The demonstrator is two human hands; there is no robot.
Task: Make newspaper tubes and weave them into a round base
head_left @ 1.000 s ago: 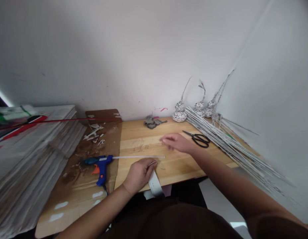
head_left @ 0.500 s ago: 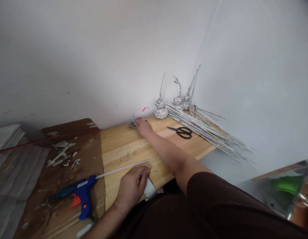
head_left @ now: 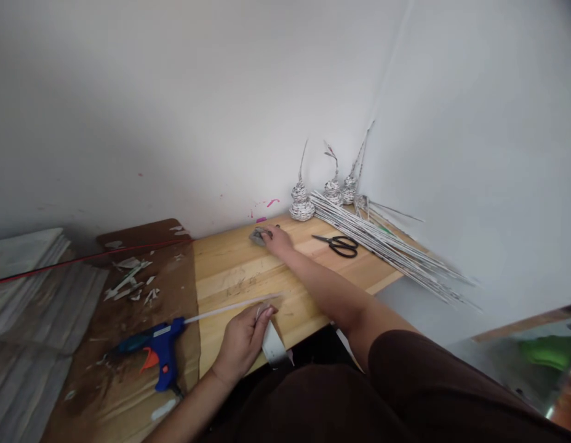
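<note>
My right hand (head_left: 279, 240) reaches to the back of the wooden table (head_left: 225, 252), its fingers closed on a crumpled grey cloth-like item (head_left: 256, 235). Near the front edge, my left hand (head_left: 243, 338) pinches a pale strip (head_left: 274, 344) that hangs down past the table edge. A blue glue gun (head_left: 163, 351) with an orange trigger lies left of my left hand, a long white glue stick (head_left: 234, 305) sticking out of its back. Black-handled scissors (head_left: 341, 246) lie right of my right hand.
Several woven paper gourd shapes (head_left: 302, 206) stand along the wall beside a bundle of paper rods (head_left: 382, 237) reaching over the right edge. Paper scraps (head_left: 131, 280) lie on brown cardboard (head_left: 128, 394). Stacked newspapers (head_left: 27, 307) are at the far left, with a red cord (head_left: 101, 252) behind.
My right hand has drawn slightly back from the wall with the grey item. The pale strip in my left hand shows more. The whole view has shifted slightly.
</note>
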